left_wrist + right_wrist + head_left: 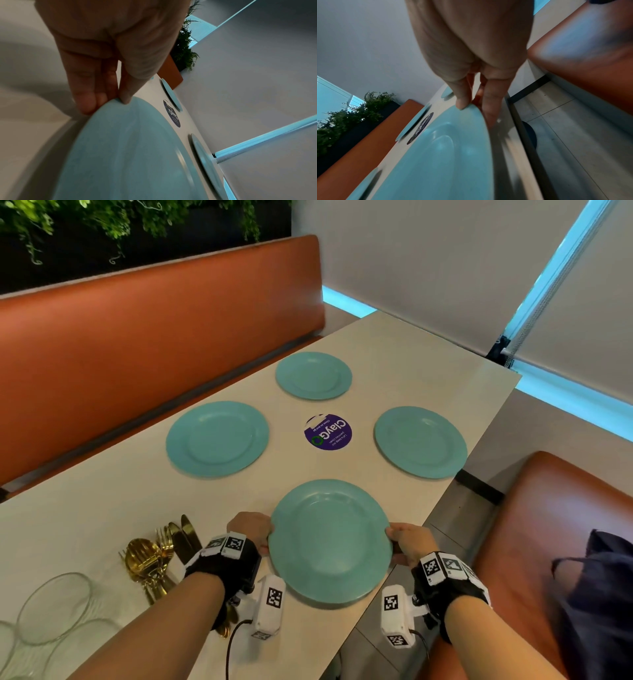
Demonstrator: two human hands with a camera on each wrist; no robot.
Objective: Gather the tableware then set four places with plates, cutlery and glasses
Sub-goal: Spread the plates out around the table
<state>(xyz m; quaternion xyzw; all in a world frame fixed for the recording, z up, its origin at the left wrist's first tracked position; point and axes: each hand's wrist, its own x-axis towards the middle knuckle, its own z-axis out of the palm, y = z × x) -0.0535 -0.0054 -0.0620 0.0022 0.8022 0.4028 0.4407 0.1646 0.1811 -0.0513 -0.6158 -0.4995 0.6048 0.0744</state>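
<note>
A teal plate point(329, 541) sits at the near right of the pale table point(102, 508), and both hands hold it by the rim. My left hand point(265, 537) pinches its left edge point(118, 102), thumb on top and fingers beneath. My right hand point(394, 539) pinches the right edge point(471, 108) the same way. Three more teal plates lie on the table: far point(313, 375), left point(217, 438) and right point(420, 442). Gold cutlery point(156, 556) is piled at the near left beside my left wrist. Clear glasses point(51, 611) stand at the bottom left.
A round purple sticker point(327, 432) marks the table centre between the plates. Orange bench seats run along the far side point(137, 354) and the near right point(548, 525). The table's right edge point(445, 498) lies close to the held plate. A dark bag point(599, 594) rests on the right bench.
</note>
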